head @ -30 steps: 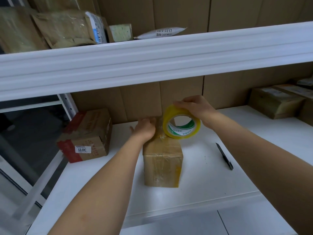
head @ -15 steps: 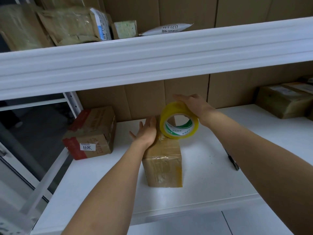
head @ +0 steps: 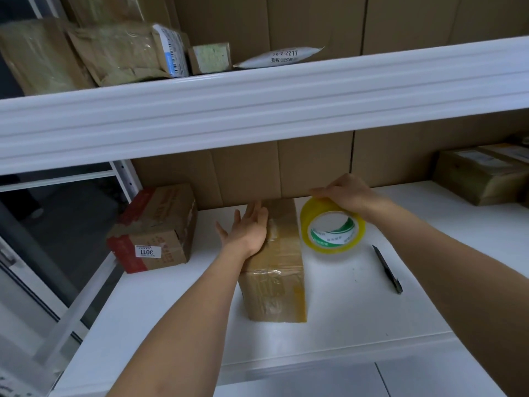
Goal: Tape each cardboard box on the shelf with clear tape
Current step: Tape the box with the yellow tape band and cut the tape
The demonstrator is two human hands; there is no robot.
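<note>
A small brown cardboard box wrapped in glossy clear tape stands in the middle of the white shelf. My left hand rests flat against its upper left side, fingers spread. My right hand grips the top of a yellowish roll of clear tape, held just right of the box and a little above the shelf. A second box with red tape and a "3011" label sits at the left end. More taped boxes stand at the far right.
A black pen or knife lies on the shelf right of the tape roll. The upper shelf's white beam hangs low overhead, with padded envelopes and parcels on it. Cardboard sheets line the back wall. The shelf's left edge drops off by a white upright.
My right hand has carried the tape roll off the box top to its right side. My left hand has opened from pressing the top to lying flat on the left side.
</note>
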